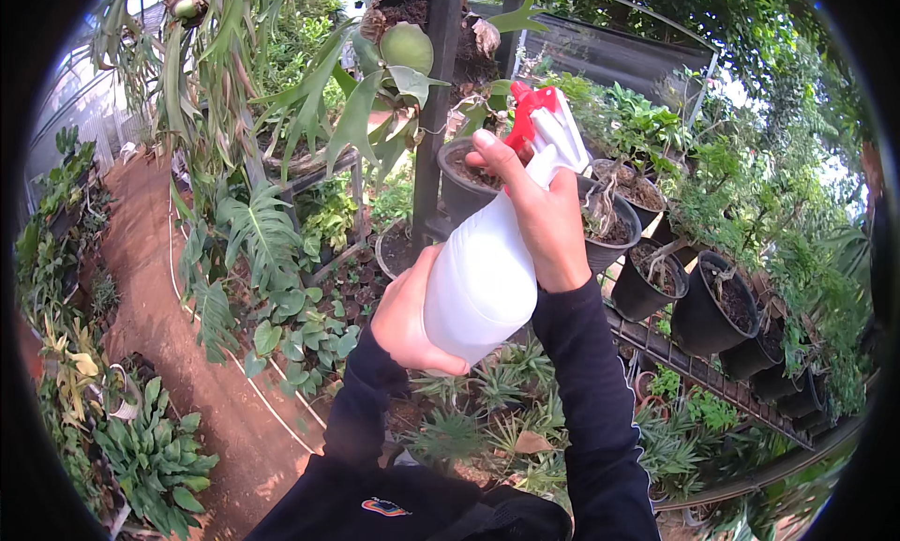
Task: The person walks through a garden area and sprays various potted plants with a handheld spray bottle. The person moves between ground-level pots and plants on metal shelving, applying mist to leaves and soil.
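A white plastic spray bottle point(481, 274) is held tilted in front of me, its red-and-white trigger head point(545, 119) pointing up and away. My left hand point(411, 323) cups the lower body of the bottle from the left, thumb near its base. Around the neck, just below the trigger head, my right hand point(545, 214) is closed, with its thumb raised beside the red trigger. The far side of the bottle and most of the fingers are hidden. Beyond the trigger head hangs a staghorn fern point(358, 119) on a dark post point(441, 70).
Several black plant pots point(714, 309) stand along a metal-grid shelf point(710, 379) on the right. Low spiky plants point(506, 414) grow below my arms. A dirt path point(151, 288) with a pale hose point(246, 379) runs down the left. Large split leaves point(260, 238) reach toward the path.
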Action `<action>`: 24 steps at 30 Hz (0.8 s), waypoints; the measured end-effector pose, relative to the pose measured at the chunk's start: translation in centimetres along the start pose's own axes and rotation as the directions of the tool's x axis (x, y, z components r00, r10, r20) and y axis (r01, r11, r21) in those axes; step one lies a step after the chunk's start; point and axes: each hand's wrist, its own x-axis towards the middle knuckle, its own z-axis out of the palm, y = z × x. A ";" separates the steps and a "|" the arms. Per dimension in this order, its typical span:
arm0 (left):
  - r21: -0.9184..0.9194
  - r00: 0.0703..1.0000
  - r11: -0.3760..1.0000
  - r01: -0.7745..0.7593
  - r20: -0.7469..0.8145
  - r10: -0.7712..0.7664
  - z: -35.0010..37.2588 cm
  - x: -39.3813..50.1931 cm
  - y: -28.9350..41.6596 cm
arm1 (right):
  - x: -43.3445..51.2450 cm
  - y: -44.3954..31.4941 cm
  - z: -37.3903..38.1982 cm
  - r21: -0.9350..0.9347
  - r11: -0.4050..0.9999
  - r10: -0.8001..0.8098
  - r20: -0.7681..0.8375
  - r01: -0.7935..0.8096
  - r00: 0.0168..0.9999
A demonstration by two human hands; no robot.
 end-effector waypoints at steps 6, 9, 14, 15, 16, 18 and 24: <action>0.158 0.999 0.987 0.029 0.035 -0.035 -2.4 1.2 -0.7 | 2.2 2.3 1.7 -0.004 0.998 -0.058 -0.148 0.058 0.987; 0.138 0.996 0.989 0.051 0.068 -0.061 -2.8 1.0 -1.3 | 2.5 3.0 2.2 -0.302 0.949 -0.008 -0.323 -0.095 0.946; 0.084 0.995 0.996 0.017 0.097 -0.025 -2.7 0.4 -2.1 | 0.0 2.0 2.9 -0.176 0.983 -0.077 -0.180 0.045 0.981; 0.072 0.994 0.997 0.011 0.107 -0.018 -2.6 0.2 -2.2 | -0.4 1.7 2.9 -0.198 0.979 -0.094 -0.215 0.051 0.972; 0.057 0.993 0.998 0.018 0.119 -0.025 -2.5 0.0 -2.2 | -0.8 1.4 3.0 -0.211 0.973 -0.137 -0.226 0.089 0.964; 0.054 0.993 0.998 -0.019 0.113 0.013 -2.3 -0.5 -2.1 | -1.4 0.8 3.1 -0.227 0.961 -0.218 -0.257 0.160 0.942; 0.030 0.995 0.998 -0.055 0.082 0.052 -2.2 -1.7 -1.5 | -2.8 -0.7 3.5 -0.241 0.953 -0.251 -0.280 0.185 0.927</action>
